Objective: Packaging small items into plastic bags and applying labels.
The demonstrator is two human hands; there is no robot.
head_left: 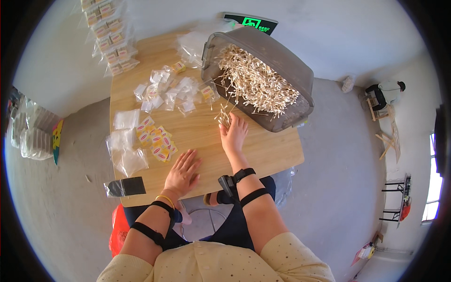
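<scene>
My right hand [233,137] is at the middle of the wooden table, in front of a tipped grey plastic bin. Its fingers close around a small bunch of cotton swabs [222,114], whose tips stick out past the fingertips. A large heap of loose cotton swabs [256,82] lies inside the grey bin [286,54], whose open side faces me. My left hand [181,175] rests flat near the table's front edge, fingers stretched and holding nothing. Close by on its left lie small yellow-and-white printed cards [156,139], spread in a loose pile.
Flat clear plastic bags [125,146] lie along the table's left side, above a black strip [133,186]. Small filled clear packets [164,89] are heaped farther back. Strips of packed bags [109,35] hang at the far left. The wooden tabletop [263,157] ends just before my legs.
</scene>
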